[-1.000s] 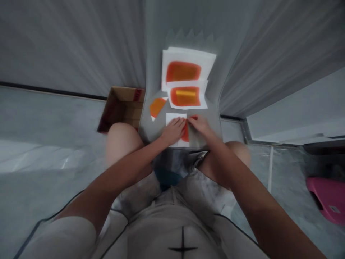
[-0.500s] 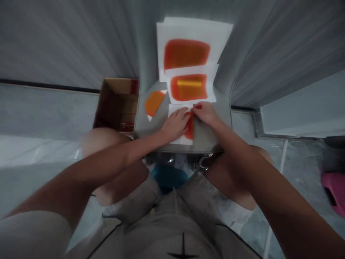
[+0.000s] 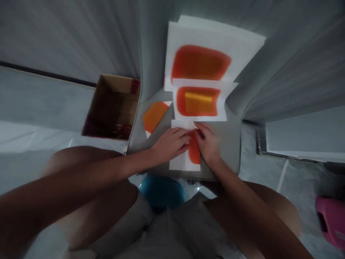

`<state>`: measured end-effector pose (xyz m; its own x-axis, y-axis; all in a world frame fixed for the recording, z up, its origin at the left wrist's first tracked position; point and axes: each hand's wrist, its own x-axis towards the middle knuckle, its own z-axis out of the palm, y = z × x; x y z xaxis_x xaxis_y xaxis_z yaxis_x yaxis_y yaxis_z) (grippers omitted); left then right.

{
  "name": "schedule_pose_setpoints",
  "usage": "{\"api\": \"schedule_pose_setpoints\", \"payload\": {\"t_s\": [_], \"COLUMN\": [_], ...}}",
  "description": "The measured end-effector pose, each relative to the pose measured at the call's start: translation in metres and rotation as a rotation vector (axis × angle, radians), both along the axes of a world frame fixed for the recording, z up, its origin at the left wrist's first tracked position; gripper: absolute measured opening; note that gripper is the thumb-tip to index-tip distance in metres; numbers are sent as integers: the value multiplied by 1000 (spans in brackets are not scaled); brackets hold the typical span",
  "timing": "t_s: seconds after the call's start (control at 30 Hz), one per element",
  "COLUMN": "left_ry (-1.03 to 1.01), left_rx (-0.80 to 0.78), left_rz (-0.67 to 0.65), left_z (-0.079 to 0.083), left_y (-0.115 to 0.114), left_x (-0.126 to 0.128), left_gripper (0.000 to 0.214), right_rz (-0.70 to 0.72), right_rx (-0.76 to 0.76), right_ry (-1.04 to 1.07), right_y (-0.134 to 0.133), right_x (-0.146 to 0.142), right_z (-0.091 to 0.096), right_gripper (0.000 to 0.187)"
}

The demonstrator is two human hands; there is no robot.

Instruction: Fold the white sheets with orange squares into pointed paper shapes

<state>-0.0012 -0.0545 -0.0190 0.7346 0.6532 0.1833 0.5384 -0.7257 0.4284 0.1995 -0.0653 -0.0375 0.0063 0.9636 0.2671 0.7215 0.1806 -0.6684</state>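
Observation:
A small white sheet with a red-orange patch lies on a grey seat-like surface between my knees. My left hand rests flat on its left half, fingers stretched toward the patch. My right hand presses on the sheet's right edge, fingers close together at the patch's top. Beyond lie a white sheet with an orange patch and a yellow strip and a larger white sheet with a red-orange patch. A folded orange piece sits to the left.
An open cardboard box with red bits inside stands on the floor at the left. A blue round object shows under the seat. A pink object lies at the far right. Grey ribbed panels rise behind.
The view has dipped closer, so the sheets look larger. Both hands stay on the small sheet; the right hand has slid down its right edge.

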Motion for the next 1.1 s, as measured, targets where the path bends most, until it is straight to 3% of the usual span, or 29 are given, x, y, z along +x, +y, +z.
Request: {"api": "schedule_pose_setpoints", "payload": {"t_s": [0.27,0.37,0.63,0.97,1.1], "left_ry": [-8,4,85,147,167], "left_rx": [47,79,106,43,65], "left_rz": [73,67,164,166,87], "left_z": [-5,-10,-11,-6,-7], "left_y": [-3,-12,-29,-10,-3], "left_x": [5,3,-6,-12,-17], "left_gripper": [25,36,51,81,78], "right_rz": [-167,-152,27,206,258], "right_rx": [-216,-240,-16,92,107], "right_ry": [255,183,-26,-257,-300], "right_y": [6,1,-21,-31,-31], "right_x": [2,-1,-1,3,2], "right_z": [1,7,1,-5,-5], "right_gripper": [31,23,27,35,35]}}
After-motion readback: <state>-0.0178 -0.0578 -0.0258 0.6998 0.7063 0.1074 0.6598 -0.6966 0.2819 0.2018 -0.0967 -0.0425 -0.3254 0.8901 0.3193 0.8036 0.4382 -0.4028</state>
